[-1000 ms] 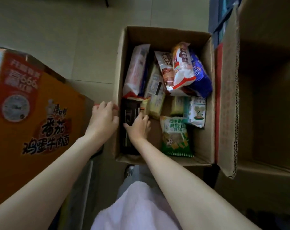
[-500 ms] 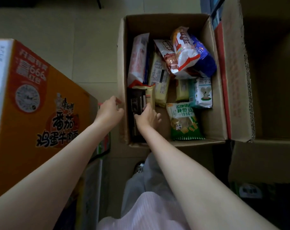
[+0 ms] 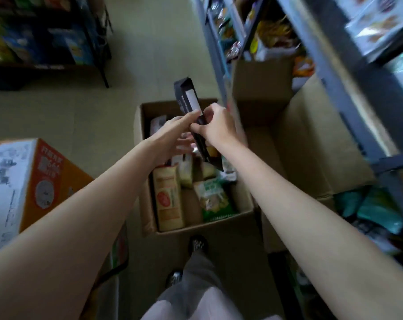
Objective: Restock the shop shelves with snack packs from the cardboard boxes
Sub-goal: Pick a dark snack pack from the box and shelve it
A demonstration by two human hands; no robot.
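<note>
Head camera, looking down a shop aisle: a person holds a long black snack pack [image 3: 188,105] in the air above an open cardboard box [image 3: 147,204] standing on the floor. The right hand [image 3: 215,127] grips the pack around its middle, fingers and thumb curled round it. The left hand [image 3: 172,132] meets the pack from the left, fingers stretched nearly straight with the tips against its side. The pack tilts, its top end leaning away from the person and its lower end pointing down into the box. A white label on its face is blurred and cannot be read.

Inside the box lie more snack packs: a tan pack with a red round mark [image 3: 168,199] along the left wall, and a green pack [image 3: 215,199] to its right near the front wall. Their printing is too blurred to read.

Left of the box stands an orange and white carton [image 3: 22,183] with red panels carrying white Chinese characters, not legible here. Right of the box sit larger brown cardboard boxes [image 3: 311,144], and beyond them rise grey-blue metal shelves [image 3: 334,65] stocked with packaged goods. Across the floor, behind and left of the box, a dark rack [image 3: 45,38] carries blue and yellow packages.
</note>
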